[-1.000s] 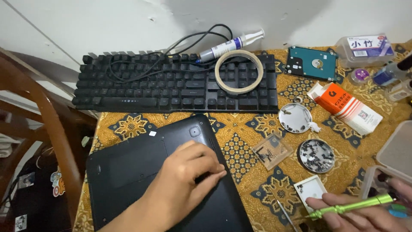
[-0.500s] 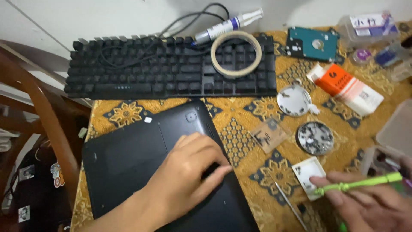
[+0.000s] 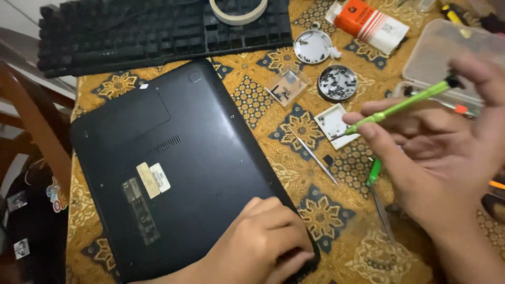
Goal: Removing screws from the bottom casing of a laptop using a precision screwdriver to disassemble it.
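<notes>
Table cover (image 3: 247, 100): patterned orange-and-gold cloth under everything in view

Laptop (image 3: 173, 168): black, turned underside up, lying at a slant on the cloth at centre left; labels and a vent slot show on its base

Keyboard (image 3: 158, 29): black, along the far edge, with a roll of tape (image 3: 238, 10) resting on it

Clear plastic box (image 3: 447, 52): far right, partly behind the right hand

Left hand (image 3: 263, 242): fingers curled and pressed down on the laptop's near right corner, gripping nothing, simply bearing on the case

Right hand (image 3: 447, 158): fingers closed around a green screwdriver (image 3: 400, 105), held above the cloth, its tip over a small white square tray (image 3: 332, 123)

Orange-and-white carton (image 3: 371, 23): lying flat at the far edge

Round metal dish (image 3: 336, 82): filled with small dark screws; a second round dish (image 3: 312, 46) beyond it; a small clear square lid (image 3: 286, 87) to their left

Tweezers (image 3: 315, 158): thin, lying between laptop and right hand; a second green-handled tool (image 3: 377, 194) beside them

Handling note, as a judgement: keep the left hand's weight steady on the corner so the case cannot slide, set the driver upright and fully seated before turning, and drop each screw into a dish at once
</notes>
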